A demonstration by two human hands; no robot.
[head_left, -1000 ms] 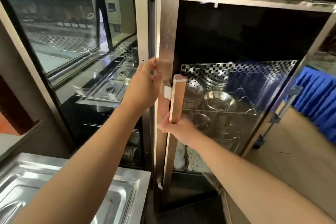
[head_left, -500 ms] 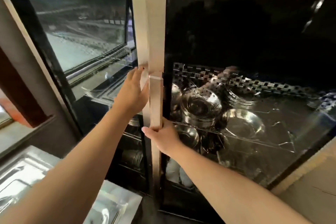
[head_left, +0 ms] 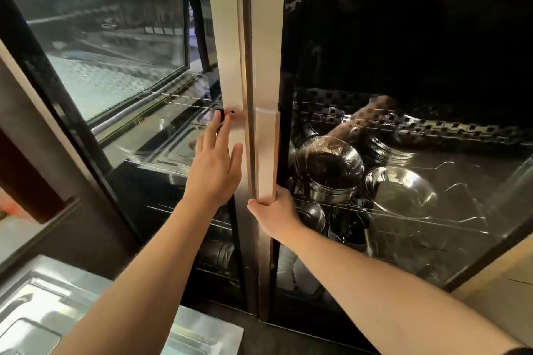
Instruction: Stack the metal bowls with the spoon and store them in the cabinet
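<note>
The steel cabinet has two glass doors, both shut. My right hand [head_left: 272, 212] grips the lower end of the right door's upright handle [head_left: 266, 153]. My left hand [head_left: 215, 164] lies flat, fingers apart, against the left door's steel frame [head_left: 223, 52]. Through the right door's glass [head_left: 418, 66] I see a stack of metal bowls [head_left: 330, 171] on a wire shelf [head_left: 418, 217], with a single shallow metal bowl [head_left: 401, 192] to its right. More bowls sit on the shelf below. No spoon is visible.
Behind the left glass door [head_left: 115, 66] lie metal trays on a shelf. A steel tray [head_left: 43, 305] sits low at the left in front of the cabinet. A tan surface [head_left: 507, 291] borders the cabinet at the lower right.
The right door has swung from open to fully shut, my right hand still on its handle. My left hand slid from the door edge onto the left frame and flattened.
</note>
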